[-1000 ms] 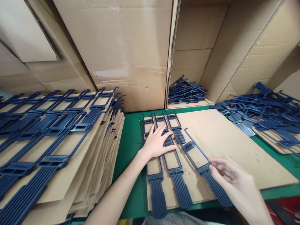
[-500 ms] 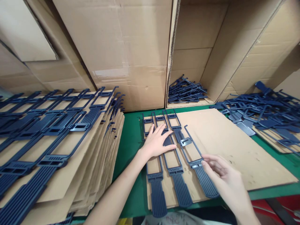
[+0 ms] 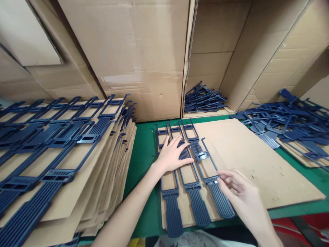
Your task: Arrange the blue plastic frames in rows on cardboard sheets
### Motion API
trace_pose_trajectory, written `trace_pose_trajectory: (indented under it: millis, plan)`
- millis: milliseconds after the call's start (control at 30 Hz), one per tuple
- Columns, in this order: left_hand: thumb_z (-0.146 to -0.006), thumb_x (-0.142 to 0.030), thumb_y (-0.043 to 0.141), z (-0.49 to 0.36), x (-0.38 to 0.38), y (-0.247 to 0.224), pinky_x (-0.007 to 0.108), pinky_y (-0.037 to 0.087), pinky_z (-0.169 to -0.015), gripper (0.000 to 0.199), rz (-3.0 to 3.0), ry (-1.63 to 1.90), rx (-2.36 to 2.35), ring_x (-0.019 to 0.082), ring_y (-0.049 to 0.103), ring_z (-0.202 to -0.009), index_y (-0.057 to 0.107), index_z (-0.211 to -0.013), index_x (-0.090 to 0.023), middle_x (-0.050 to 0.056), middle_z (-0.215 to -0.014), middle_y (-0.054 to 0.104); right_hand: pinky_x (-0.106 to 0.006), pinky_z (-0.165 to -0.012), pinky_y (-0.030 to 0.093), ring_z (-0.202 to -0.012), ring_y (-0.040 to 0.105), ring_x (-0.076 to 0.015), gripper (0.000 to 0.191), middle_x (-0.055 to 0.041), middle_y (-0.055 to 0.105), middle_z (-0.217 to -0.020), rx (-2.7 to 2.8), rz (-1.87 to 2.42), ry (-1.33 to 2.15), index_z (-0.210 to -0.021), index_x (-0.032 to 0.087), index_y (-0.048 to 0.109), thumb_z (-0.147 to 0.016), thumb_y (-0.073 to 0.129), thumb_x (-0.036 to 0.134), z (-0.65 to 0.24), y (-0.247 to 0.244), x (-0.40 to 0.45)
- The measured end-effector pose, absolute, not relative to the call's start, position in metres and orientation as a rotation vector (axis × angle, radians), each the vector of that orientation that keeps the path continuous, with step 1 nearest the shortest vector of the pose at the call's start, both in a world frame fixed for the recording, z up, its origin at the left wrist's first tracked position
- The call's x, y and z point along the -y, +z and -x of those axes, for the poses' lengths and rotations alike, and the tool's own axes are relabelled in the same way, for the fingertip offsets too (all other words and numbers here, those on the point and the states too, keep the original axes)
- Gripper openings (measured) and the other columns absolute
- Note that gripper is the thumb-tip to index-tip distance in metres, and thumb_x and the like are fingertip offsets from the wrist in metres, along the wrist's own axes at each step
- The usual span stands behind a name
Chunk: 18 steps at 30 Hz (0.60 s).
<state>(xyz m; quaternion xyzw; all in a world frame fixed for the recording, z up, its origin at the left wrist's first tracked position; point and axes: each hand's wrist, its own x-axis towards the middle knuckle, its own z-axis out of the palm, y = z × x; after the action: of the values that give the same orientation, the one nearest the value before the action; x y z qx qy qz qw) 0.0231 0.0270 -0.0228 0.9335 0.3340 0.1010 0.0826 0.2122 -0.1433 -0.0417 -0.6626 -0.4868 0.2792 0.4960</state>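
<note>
My left hand (image 3: 172, 154) lies with spread fingers on the upper part of two dark blue plastic parts, the leftmost (image 3: 173, 214) and the middle one (image 3: 198, 206). These rest side by side on a cardboard sheet (image 3: 257, 164). Between thumb and fingers, my right hand (image 3: 235, 185) pinches the right edge of a third blue part (image 3: 219, 197), just below its open frame. That part overlaps another blue part (image 3: 190, 132) above it and lies at a slant beside the middle one.
At the left stands a stack of cardboard sheets (image 3: 102, 192) bearing rows of blue parts (image 3: 33, 212). An open carton (image 3: 213, 61) behind holds a pile of blue parts (image 3: 205, 99). Another heap (image 3: 295, 127) lies at the right. Green table surface (image 3: 144, 137) shows around the sheet.
My right hand has moved slightly left with the third blue part, bringing it closer to the middle one. My left hand has stayed in place.
</note>
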Motion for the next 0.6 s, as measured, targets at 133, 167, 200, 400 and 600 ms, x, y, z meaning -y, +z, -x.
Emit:
trace_pose_trajectory:
  millis: [133,167,200,400,600]
  plan:
    - [-0.083,-0.074,0.036,-0.023,-0.027,-0.024,0.054,0.004,-0.114,0.07,-2.781,0.321,-1.002,0.027,0.02,-0.141,0.045,-0.135,-0.028,0.011,-0.151,0.029,-0.022,-0.059,0.051,-0.07,0.058,-0.0152,0.028,-0.0045,0.055,-0.08,1.151,1.619,0.66,-0.092,0.018,0.063,-0.08,0.063,0.043,-0.218,-0.044,0.141]
    - [-0.082,-0.074,0.037,-0.023,-0.027,-0.024,0.054,0.003,-0.114,0.07,-2.777,0.323,-1.0,0.028,0.02,-0.141,0.045,-0.136,-0.028,0.011,-0.151,0.029,-0.022,-0.058,0.051,-0.069,0.057,-0.015,0.028,-0.0043,0.055,-0.08,1.146,1.623,0.65,-0.092,0.018,0.063,-0.08,0.063,0.043,-0.219,-0.044,0.141]
    - [-0.082,-0.074,0.037,-0.023,-0.027,-0.024,0.055,0.003,-0.114,0.071,-2.773,0.325,-0.998,0.028,0.02,-0.141,0.045,-0.135,-0.028,0.011,-0.151,0.029,-0.022,-0.059,0.051,-0.069,0.057,-0.0148,0.029,-0.0042,0.056,-0.079,1.138,1.626,0.643,-0.091,0.018,0.064,-0.079,0.063,0.044,-0.219,-0.044,0.14]
    - [-0.082,-0.074,0.036,-0.023,-0.028,-0.024,0.055,0.004,-0.114,0.073,-2.776,0.32,-1.001,0.028,0.021,-0.141,0.045,-0.136,-0.026,0.012,-0.151,0.029,-0.025,-0.062,0.055,-0.07,0.062,-0.0178,0.039,-0.0062,0.063,-0.078,1.037,1.597,0.815,-0.091,0.016,0.064,-0.073,0.068,0.05,-0.22,-0.044,0.137]
    - [-0.083,-0.074,0.033,-0.022,-0.028,-0.025,0.054,0.005,-0.114,0.073,-2.786,0.312,-0.999,0.027,0.02,-0.141,0.041,-0.139,-0.027,0.012,-0.151,0.029,-0.023,-0.05,0.049,-0.06,0.058,-0.0147,0.043,-0.0027,0.059,-0.07,0.977,1.566,0.902,-0.094,0.015,0.064,-0.07,0.07,0.05,-0.227,-0.044,0.133]
